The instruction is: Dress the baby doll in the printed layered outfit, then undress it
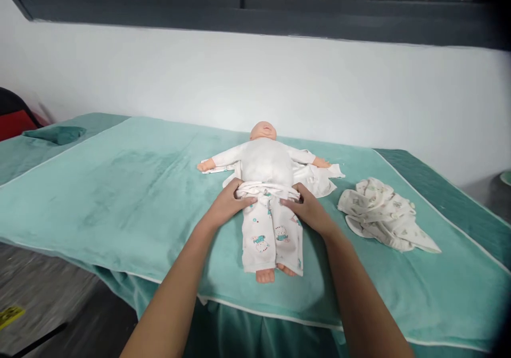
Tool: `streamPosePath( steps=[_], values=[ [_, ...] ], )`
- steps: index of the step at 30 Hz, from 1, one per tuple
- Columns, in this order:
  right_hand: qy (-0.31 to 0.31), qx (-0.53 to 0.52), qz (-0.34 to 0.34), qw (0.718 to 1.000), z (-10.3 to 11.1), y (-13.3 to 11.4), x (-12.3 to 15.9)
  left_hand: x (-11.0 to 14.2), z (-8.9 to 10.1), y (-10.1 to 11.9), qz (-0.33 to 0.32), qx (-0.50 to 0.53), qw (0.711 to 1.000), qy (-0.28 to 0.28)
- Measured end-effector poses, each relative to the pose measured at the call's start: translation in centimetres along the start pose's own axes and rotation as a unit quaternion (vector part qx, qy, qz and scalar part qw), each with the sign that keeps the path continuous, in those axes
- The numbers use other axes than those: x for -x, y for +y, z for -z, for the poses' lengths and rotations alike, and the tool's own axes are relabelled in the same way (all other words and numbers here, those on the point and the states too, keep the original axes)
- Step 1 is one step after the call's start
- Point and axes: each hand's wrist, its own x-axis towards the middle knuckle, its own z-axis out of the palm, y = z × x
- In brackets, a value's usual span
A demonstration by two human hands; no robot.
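Note:
A baby doll [265,158] lies on its back on a teal towel [131,187], head toward the wall, arms spread. It wears a white top and white printed trousers [271,238], bare feet showing near the front edge. My left hand [227,204] grips the trousers' waistband at the doll's left hip as I see it. My right hand [308,207] grips the waistband on the other side. Both hands have fingers curled over the bunched fabric at the waist.
A crumpled white printed garment [385,214] lies on the towel to the right of the doll. A folded teal cloth [56,133] sits at the far left. A white wall and dark window frame stand behind the table.

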Motion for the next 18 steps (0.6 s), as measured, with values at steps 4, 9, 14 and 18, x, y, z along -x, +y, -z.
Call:
streamPosePath(
  steps=[4, 9, 14, 18],
  values=[
    [0.009, 0.035, 0.000, 0.999, -0.5, 0.0, 2.0, 1.3, -0.7, -0.5, -0.074, -0.116, 0.989, 0.052],
    [0.229, 0.101, 0.061, 0.966, -3.3, 0.2, 4.8, 2.6, -2.4, -1.3, -0.020, -0.194, 0.959, 0.205],
    [0.182, -0.010, 0.014, 0.983, -3.5, -0.7, 5.7, 4.2, -2.0, 0.0, 0.016, -0.012, 0.990, 0.140],
    [0.052, -0.044, -0.005, 0.998, -2.2, -1.2, 7.0, 6.4, -1.3, 0.7, 0.037, 0.037, 0.998, 0.040]
  ],
)
